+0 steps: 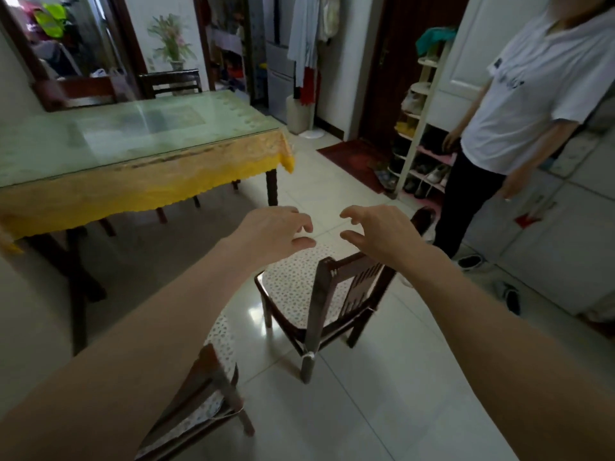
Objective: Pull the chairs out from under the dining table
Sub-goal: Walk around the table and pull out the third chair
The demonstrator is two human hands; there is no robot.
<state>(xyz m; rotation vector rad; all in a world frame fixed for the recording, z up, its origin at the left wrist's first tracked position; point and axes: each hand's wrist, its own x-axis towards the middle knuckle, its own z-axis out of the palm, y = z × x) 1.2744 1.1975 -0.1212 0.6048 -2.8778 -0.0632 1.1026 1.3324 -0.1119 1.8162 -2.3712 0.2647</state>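
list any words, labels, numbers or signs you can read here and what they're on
Nothing here can be read.
White t-shirt of the person standing on the right: a dark print on the chest, too blurred to read.
Red paper on the white cabinet at right: no legible characters.
Table, chairs and hands show no text.

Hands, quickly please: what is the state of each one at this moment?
Left hand: open, fingers loosely curled, holding nothing.
Right hand: open, fingers loosely curled, holding nothing, above the chair.
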